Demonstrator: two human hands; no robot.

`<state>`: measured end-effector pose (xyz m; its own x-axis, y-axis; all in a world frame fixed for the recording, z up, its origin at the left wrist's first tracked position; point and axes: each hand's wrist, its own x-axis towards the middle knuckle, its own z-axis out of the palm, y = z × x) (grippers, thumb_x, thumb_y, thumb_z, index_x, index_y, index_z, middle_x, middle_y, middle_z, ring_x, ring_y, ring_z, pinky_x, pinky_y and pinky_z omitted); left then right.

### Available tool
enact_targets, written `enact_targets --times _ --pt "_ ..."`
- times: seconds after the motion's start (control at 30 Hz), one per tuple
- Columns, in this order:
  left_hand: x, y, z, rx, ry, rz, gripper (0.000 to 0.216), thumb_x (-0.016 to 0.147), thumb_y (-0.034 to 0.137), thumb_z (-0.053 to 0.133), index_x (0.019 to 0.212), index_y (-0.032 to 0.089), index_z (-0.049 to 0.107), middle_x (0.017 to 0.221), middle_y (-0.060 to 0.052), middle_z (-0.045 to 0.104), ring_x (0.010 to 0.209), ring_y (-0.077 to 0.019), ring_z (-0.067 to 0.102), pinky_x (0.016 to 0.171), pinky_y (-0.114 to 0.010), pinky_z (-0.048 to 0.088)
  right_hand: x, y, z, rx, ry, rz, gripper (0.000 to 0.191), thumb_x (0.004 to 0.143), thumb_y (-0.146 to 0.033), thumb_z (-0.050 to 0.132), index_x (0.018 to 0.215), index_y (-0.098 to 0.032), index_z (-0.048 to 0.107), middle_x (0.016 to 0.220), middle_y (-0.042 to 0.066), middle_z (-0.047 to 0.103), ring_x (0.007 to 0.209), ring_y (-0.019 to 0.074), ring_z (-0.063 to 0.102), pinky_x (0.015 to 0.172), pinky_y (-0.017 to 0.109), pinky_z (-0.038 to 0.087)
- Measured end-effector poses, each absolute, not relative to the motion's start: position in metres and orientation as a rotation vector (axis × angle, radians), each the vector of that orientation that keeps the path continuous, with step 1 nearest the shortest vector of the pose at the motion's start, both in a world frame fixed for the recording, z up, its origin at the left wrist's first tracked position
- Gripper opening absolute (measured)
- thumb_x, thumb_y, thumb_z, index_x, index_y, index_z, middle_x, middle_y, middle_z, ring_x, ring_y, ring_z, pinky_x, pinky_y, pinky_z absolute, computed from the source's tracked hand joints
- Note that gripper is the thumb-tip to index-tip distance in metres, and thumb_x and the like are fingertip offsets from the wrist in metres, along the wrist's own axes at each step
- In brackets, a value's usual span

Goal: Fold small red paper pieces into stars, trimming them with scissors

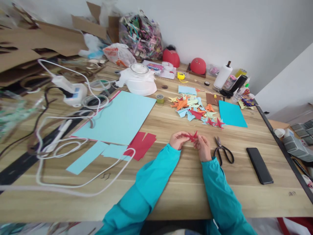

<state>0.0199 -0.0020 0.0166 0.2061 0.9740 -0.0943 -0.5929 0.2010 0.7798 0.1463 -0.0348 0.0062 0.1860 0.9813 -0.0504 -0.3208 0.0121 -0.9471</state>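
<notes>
My left hand (178, 140) and my right hand (202, 147) meet over the wooden table (186, 192), both pinching a small red folded paper figure (192, 136) between their fingertips. Both arms wear teal sleeves. Black scissors (223, 151) lie just right of my right hand. A pile of several folded paper figures (194, 110) in orange, blue, yellow and red lies beyond my hands. Cut red paper pieces (140, 145) lie to the left of my left hand.
A large light-blue sheet (119, 119) and blue strips (91, 156) lie left, with white cables (63, 143) looped over them. A teal sheet (231, 114), a black phone (259, 165), a white container (139, 80), tape rolls, a paper-towel roll (223, 75) and cardboard crowd the far side.
</notes>
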Motion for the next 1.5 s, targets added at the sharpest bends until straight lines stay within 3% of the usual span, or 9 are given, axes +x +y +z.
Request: enact_targets --times 0.23,0.4,0.53,0.77,0.83,0.93,1.2,1.37,1.5 --pt "0.014 -0.001 0.018 0.602 0.479 1.225 0.007 0.051 0.018 0.067 0.053 0.013 0.064 0.083 -0.008 0.066 0.083 -0.0202 0.060 0.073 -0.033 0.049 0.144 -0.038 0.011 -1.079 -0.923 1.237 0.023 0.076 -0.037 0.055 0.089 -0.018 0.056 0.058 -0.003 0.056 0.045 0.0081 0.048 0.041 0.020 0.036" --pt "0.017 0.001 0.012 0.651 0.490 1.170 0.006 0.055 0.017 0.065 0.056 0.012 0.063 0.086 -0.009 0.066 0.078 -0.0197 0.061 0.064 -0.030 0.049 0.144 -0.040 0.016 -1.036 -0.978 1.313 0.030 0.072 -0.031 0.062 0.098 -0.018 0.055 0.054 -0.003 0.058 0.042 0.0078 0.048 0.040 0.019 0.034" --pt "0.024 0.000 0.010 0.636 0.644 1.179 0.034 0.051 0.010 0.067 0.085 0.014 0.062 0.087 -0.007 0.066 0.078 -0.0179 0.061 0.070 -0.030 0.047 0.144 -0.038 0.014 -1.021 -0.881 1.160 0.035 0.071 -0.030 0.063 0.101 -0.020 0.051 0.056 -0.005 0.058 0.045 0.0078 0.049 0.042 0.019 0.036" --pt "0.033 -0.008 0.017 0.795 0.733 1.172 0.077 0.036 0.004 0.076 0.105 0.016 0.044 0.093 -0.006 0.062 0.082 -0.0169 0.061 0.073 -0.029 0.049 0.141 -0.038 0.016 -1.083 -0.888 0.899 0.042 0.072 -0.029 0.062 0.109 -0.020 0.044 0.057 -0.006 0.057 0.047 0.0081 0.050 0.046 0.020 0.040" --pt "0.032 -0.009 0.017 0.820 0.744 1.200 0.075 0.041 0.012 0.077 0.107 0.015 0.043 0.089 -0.006 0.063 0.080 -0.0170 0.062 0.070 -0.029 0.050 0.141 -0.039 0.016 -1.094 -0.911 0.895 0.040 0.071 -0.028 0.063 0.107 -0.019 0.046 0.057 -0.005 0.058 0.047 0.0078 0.050 0.046 0.020 0.039" --pt "0.030 -0.008 0.014 0.870 0.795 1.205 0.058 0.052 0.024 0.075 0.102 0.013 0.047 0.073 -0.003 0.064 0.060 -0.0142 0.061 0.056 -0.027 0.050 0.141 -0.038 0.014 -1.130 -0.925 0.926 0.036 0.069 -0.027 0.065 0.100 -0.017 0.052 0.055 -0.006 0.057 0.045 0.0071 0.048 0.045 0.020 0.037" --pt "0.026 -0.006 0.012 0.875 0.846 1.141 0.053 0.050 0.026 0.075 0.093 0.011 0.050 0.050 0.002 0.060 0.048 -0.0147 0.060 0.048 -0.027 0.050 0.143 -0.036 0.011 -1.128 -0.880 1.106 0.021 0.063 -0.027 0.069 0.078 -0.015 0.061 0.058 -0.001 0.064 0.048 0.0101 0.054 0.047 0.023 0.042" --pt "0.026 -0.006 0.013 0.883 0.842 1.112 0.055 0.051 0.027 0.075 0.096 0.011 0.048 0.051 0.002 0.061 0.048 -0.0157 0.061 0.046 -0.026 0.049 0.144 -0.037 0.011 -1.094 -0.858 1.123 0.023 0.064 -0.026 0.068 0.083 -0.016 0.061 0.054 -0.002 0.064 0.046 0.0100 0.054 0.047 0.022 0.041" --pt "0.025 -0.005 0.013 0.899 0.792 1.132 0.052 0.056 0.029 0.072 0.098 0.013 0.047 0.057 0.001 0.063 0.049 -0.0143 0.060 0.046 -0.025 0.050 0.145 -0.038 0.014 -1.071 -0.886 1.134 0.039 0.067 -0.026 0.066 0.104 -0.020 0.055 0.056 -0.003 0.064 0.046 0.0099 0.053 0.047 0.022 0.040"
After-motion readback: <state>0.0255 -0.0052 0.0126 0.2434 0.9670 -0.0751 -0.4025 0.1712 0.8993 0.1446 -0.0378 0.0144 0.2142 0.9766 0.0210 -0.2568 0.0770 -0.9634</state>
